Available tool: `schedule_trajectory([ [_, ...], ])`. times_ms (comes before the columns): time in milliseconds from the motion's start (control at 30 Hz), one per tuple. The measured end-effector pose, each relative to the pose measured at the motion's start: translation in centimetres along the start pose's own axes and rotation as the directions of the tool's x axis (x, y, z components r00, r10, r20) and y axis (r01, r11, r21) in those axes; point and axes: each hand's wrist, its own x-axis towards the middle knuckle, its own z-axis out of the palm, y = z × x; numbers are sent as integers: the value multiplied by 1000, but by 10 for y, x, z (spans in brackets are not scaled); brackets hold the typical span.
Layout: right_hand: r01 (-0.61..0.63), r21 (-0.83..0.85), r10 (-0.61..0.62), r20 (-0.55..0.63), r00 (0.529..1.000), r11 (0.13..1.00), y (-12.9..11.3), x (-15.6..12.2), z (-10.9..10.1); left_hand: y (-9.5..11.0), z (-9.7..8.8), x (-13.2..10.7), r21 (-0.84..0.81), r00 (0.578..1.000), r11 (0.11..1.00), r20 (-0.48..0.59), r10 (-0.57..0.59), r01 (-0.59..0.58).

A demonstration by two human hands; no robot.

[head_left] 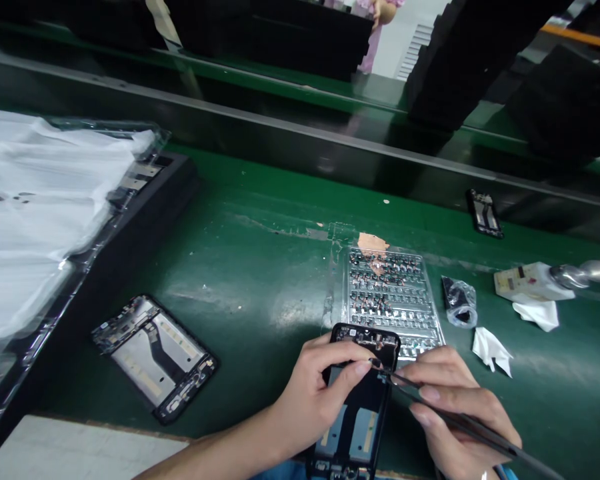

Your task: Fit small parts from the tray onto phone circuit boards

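Observation:
My left hand (325, 380) is closed in a pinch, thumb and forefinger on a small dark component (375, 363). It hovers over the upper part of an opened phone (350, 413), which stands tilted at the front edge of the bench. Black tweezers (460, 420) are gripped in my right hand (465, 407), their tips meeting the component beside my left fingertips. Whether the tips clasp it or only touch it I cannot tell. Just behind the phone lies a clear plastic tray (393, 293) with rows of tiny parts.
Another opened phone (155, 357) lies on the green bench (260, 267) at left, near a dark box (150, 227) covered with white sheeting (40, 220). To the right are a plastic-wrapped item (459, 302), a metal-topped bottle (535, 283), white scraps (493, 350) and a far phone (485, 213).

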Motion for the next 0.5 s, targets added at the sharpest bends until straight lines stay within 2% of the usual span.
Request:
schedule_trajectory([
  [133, -11, -17, 11, 11, 1000, 1000, -2, 1, -2, 0, 1, 0, 16, 1000, 1000, -13, 20, -20],
  [300, 3, -20, -3, 9, 1000, 1000, -2, 1, -2, -1, 1, 0, -6, 1000, 1000, 11, -19, 19],
  [500, -16, 45, 21, -115, 993, 999, 3, 0, 3, -1, 1, 1, -15, 998, 999, 30, -46, 46],
])
